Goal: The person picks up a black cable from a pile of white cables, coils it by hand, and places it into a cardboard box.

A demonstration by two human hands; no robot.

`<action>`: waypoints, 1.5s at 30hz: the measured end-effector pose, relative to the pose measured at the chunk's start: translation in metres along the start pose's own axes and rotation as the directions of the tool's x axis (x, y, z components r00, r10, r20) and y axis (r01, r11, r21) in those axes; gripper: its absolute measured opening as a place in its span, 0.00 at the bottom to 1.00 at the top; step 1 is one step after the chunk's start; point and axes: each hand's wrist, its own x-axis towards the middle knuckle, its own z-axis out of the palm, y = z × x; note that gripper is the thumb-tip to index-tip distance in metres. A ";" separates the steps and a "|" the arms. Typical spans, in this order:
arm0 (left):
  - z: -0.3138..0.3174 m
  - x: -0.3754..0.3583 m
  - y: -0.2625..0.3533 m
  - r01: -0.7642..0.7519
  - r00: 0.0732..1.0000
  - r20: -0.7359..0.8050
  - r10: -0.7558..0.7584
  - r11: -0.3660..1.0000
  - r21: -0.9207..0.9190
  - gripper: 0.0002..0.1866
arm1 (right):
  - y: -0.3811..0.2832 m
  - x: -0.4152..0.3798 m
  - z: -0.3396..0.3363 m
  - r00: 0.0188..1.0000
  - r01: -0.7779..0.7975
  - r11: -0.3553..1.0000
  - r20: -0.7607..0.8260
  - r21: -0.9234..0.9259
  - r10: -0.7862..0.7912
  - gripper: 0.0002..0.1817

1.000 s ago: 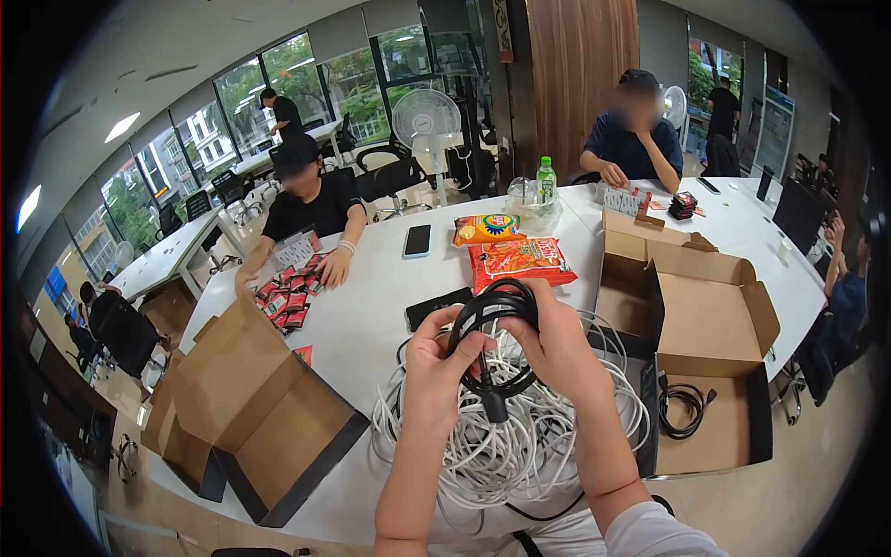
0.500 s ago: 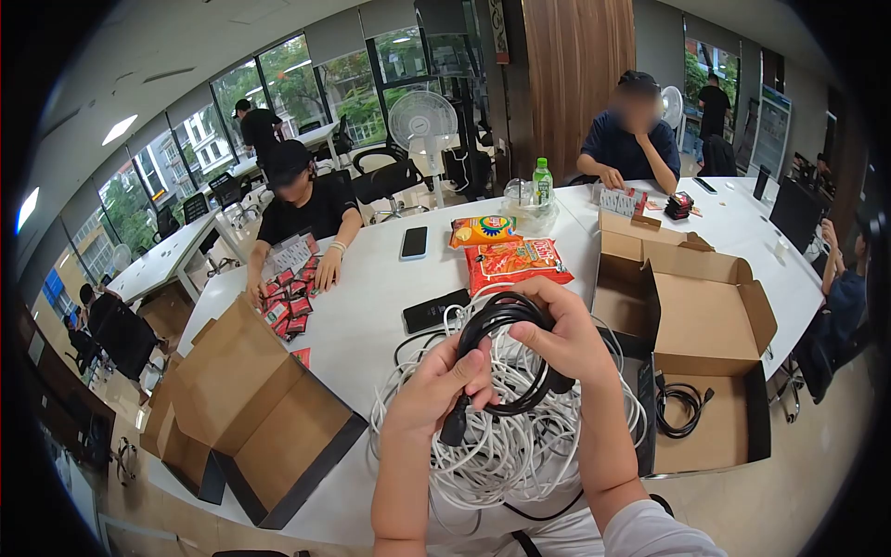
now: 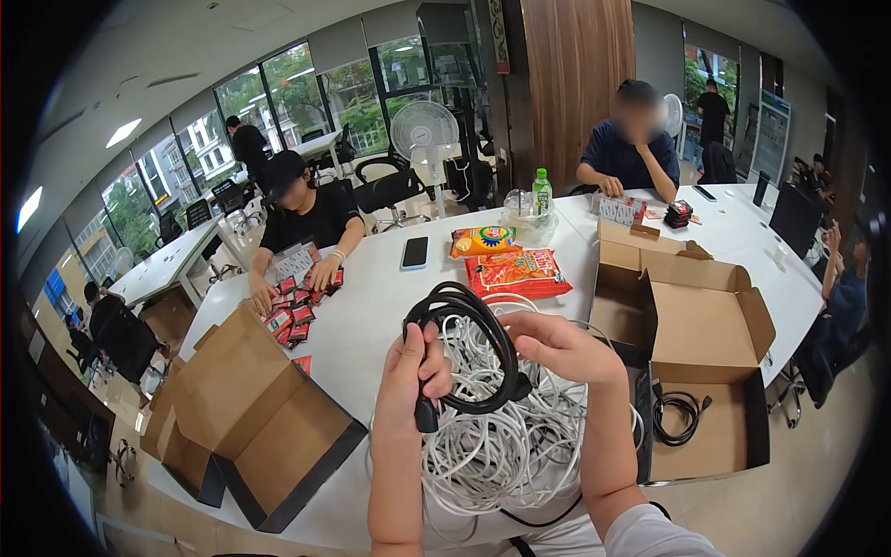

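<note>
A looped black cable with a plug at its end is held up above the table. My left hand is closed around the left side of the loops, its thumb pointing up. At the right edge of the coil, my right hand has thumb and forefinger loosely about the cable; the fingertips are partly hidden. Beneath both hands lies a big tangled heap of white cables. To the right, a second coiled black cable rests inside an open cardboard box.
Another open cardboard box stands at left. Beyond the heap lie snack packets, a phone and a green-capped bottle. One person handles small red packets across the table; another person sits farther right.
The black coil has moved left and its loops have opened wider. My hands are farther apart, the left one shifted left with the coil. The phone beside the heap is now hidden.
</note>
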 end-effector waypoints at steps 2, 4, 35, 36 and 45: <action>0.001 -0.001 0.002 0.015 1.000 0.000 -0.015 1.000 -0.010 0.18 | 0.004 0.002 -0.001 0.999 -0.002 1.000 0.049 0.023 0.001 0.22; 0.002 -0.003 0.004 0.034 0.999 0.035 -0.032 0.998 -0.050 0.18 | 0.008 0.003 -0.004 0.994 -0.010 0.999 0.108 0.047 0.005 0.22; -0.010 -0.011 0.022 -0.046 0.997 -0.036 0.069 0.901 0.432 0.16 | -0.023 0.004 0.009 0.965 -0.214 0.934 -0.088 0.288 0.248 0.15; -0.008 -0.010 0.021 -0.076 0.992 -0.051 0.111 0.885 0.459 0.15 | -0.025 0.002 0.008 0.968 -0.189 0.915 -0.087 0.356 0.234 0.15; 0.007 -0.007 0.006 -0.236 0.918 -0.145 0.369 0.801 0.550 0.18 | -0.027 0.002 0.034 0.987 -0.041 0.866 0.157 0.499 -0.044 0.39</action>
